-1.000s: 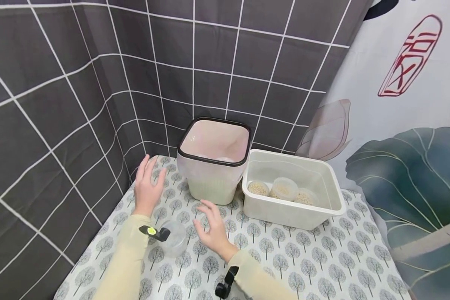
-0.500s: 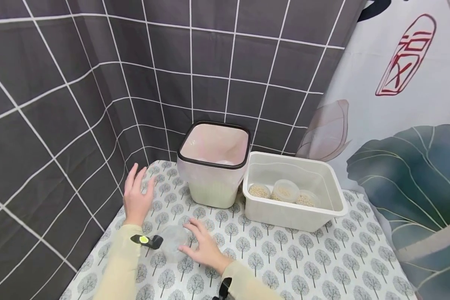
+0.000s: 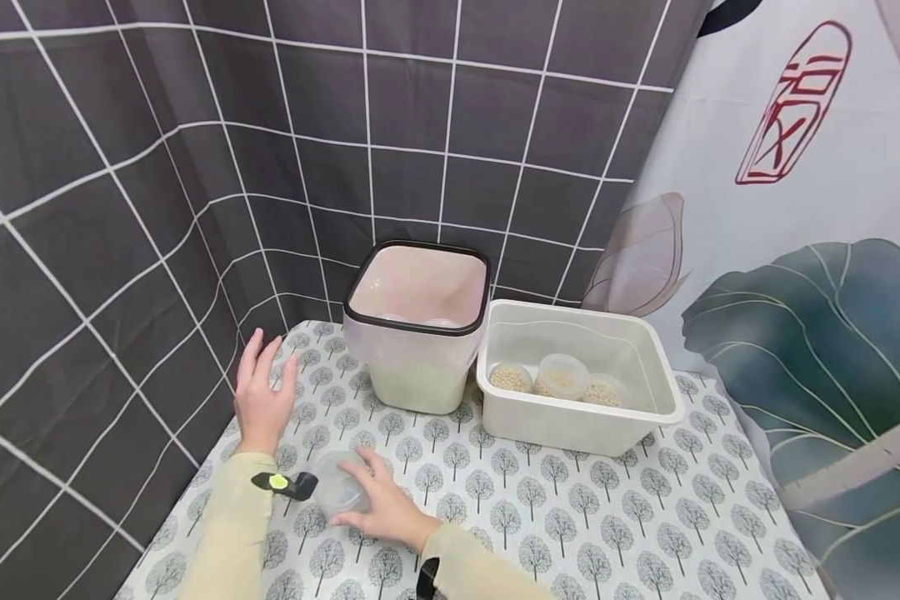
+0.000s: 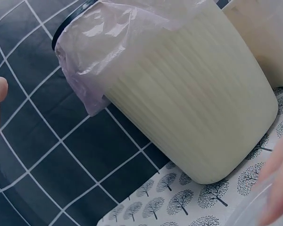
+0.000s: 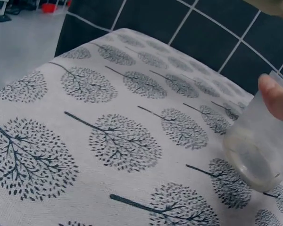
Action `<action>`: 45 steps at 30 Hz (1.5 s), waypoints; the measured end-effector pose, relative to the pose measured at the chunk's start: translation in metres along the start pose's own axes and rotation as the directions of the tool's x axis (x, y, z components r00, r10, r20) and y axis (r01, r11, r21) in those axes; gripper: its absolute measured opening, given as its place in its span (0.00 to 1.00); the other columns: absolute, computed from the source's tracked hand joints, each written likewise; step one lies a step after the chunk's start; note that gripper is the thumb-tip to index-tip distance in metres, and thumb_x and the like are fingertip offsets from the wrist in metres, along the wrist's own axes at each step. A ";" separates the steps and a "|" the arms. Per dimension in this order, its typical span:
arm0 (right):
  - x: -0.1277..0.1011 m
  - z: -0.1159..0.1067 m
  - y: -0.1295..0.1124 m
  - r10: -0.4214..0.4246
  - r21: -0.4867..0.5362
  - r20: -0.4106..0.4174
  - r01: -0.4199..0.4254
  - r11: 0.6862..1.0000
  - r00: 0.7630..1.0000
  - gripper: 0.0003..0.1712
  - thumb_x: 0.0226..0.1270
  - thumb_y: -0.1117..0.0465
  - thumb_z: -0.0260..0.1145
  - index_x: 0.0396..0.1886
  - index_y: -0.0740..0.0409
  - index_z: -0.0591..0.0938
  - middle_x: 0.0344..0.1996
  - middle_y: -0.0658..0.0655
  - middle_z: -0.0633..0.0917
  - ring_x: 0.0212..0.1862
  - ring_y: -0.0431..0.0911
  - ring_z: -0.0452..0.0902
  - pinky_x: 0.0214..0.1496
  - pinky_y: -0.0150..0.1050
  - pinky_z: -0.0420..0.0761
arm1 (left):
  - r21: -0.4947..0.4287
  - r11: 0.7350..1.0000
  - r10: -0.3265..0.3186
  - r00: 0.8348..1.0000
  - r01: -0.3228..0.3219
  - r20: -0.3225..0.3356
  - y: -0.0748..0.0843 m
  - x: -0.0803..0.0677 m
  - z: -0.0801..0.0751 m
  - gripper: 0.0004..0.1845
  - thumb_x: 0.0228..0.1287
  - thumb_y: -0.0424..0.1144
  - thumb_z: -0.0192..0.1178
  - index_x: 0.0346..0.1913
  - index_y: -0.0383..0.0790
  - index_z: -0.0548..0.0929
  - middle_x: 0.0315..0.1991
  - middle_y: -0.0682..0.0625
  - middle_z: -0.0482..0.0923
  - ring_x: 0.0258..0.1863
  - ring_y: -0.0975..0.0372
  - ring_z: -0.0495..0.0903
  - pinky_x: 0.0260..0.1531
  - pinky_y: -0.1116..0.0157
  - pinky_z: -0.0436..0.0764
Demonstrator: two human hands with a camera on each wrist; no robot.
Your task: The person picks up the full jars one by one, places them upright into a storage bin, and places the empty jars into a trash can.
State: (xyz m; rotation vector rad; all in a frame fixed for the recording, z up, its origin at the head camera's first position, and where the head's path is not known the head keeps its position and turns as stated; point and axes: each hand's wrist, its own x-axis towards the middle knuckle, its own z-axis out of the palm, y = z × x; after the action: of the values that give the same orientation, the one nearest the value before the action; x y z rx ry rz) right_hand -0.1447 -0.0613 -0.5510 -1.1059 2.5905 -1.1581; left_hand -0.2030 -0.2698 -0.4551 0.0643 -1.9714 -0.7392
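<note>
Small clear plastic cup (image 3: 339, 492) sits on the tree-print tablecloth (image 3: 607, 517) near the front left edge, looks empty: light, thin-walled, probably flexes and slides easily. Right hand (image 3: 386, 510) wraps its side wall, best hold there, gently. Left hand (image 3: 261, 398) hovers open, empty, beside the lined bin (image 3: 416, 333).

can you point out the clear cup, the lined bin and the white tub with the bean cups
clear cup (image 3: 336, 493), head view, on its see-through side wall
lined bin (image 3: 414, 377), head view, on its ribbed front wall
white tub (image 3: 570, 425), head view, on its front outer wall
</note>
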 end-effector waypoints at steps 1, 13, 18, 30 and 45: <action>0.000 0.001 0.000 0.006 -0.002 -0.003 -0.006 1.000 1.000 0.44 0.50 0.41 0.69 0.67 0.40 0.63 0.70 0.58 0.54 0.64 0.58 0.62 0.52 0.51 0.76 | -0.002 1.000 0.003 1.000 -0.003 0.001 0.000 -0.001 0.000 0.19 0.60 0.40 0.61 0.53 0.38 0.79 0.65 0.50 0.66 0.61 0.55 0.67 0.54 0.53 0.71; -0.010 -0.011 0.001 -0.020 0.033 -0.110 0.024 0.999 0.994 0.37 0.55 0.43 0.67 0.64 0.47 0.68 0.66 0.54 0.61 0.58 0.53 0.70 0.54 0.44 0.76 | -0.026 0.999 0.047 0.999 -0.046 0.005 0.003 0.001 0.004 0.18 0.60 0.37 0.61 0.53 0.37 0.80 0.63 0.48 0.68 0.60 0.52 0.69 0.55 0.56 0.71; -0.011 -0.019 0.007 -0.022 0.062 -0.150 0.032 0.998 0.988 0.36 0.55 0.45 0.68 0.63 0.47 0.68 0.66 0.56 0.62 0.57 0.55 0.70 0.50 0.45 0.78 | -0.040 0.996 0.083 0.997 -0.082 0.011 0.007 0.005 0.010 0.19 0.59 0.36 0.61 0.54 0.36 0.80 0.61 0.43 0.70 0.59 0.50 0.69 0.57 0.57 0.69; -0.012 -0.045 0.014 -0.023 0.146 -0.311 0.071 0.987 0.950 0.35 0.55 0.49 0.70 0.61 0.53 0.70 0.63 0.58 0.64 0.56 0.53 0.69 0.50 0.48 0.77 | -0.066 0.988 0.139 0.990 -0.139 -0.002 0.017 0.014 0.021 0.20 0.58 0.34 0.62 0.54 0.34 0.79 0.59 0.40 0.71 0.57 0.49 0.72 0.56 0.57 0.71; -0.026 -0.060 0.018 -0.057 0.129 -0.429 0.123 0.984 0.901 0.37 0.51 0.52 0.73 0.61 0.51 0.70 0.64 0.56 0.65 0.59 0.53 0.67 0.53 0.49 0.76 | -0.089 0.988 0.132 0.986 -0.123 0.101 0.039 0.026 0.036 0.20 0.62 0.38 0.60 0.56 0.35 0.77 0.59 0.41 0.72 0.58 0.50 0.70 0.57 0.54 0.70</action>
State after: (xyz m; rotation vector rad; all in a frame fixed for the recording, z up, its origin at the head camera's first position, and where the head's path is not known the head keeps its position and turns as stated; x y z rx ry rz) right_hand -0.1575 0.0005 -0.5258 -1.0472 2.7075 -1.7650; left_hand -0.2357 -0.2309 -0.4256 -0.1528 -2.0229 -0.7522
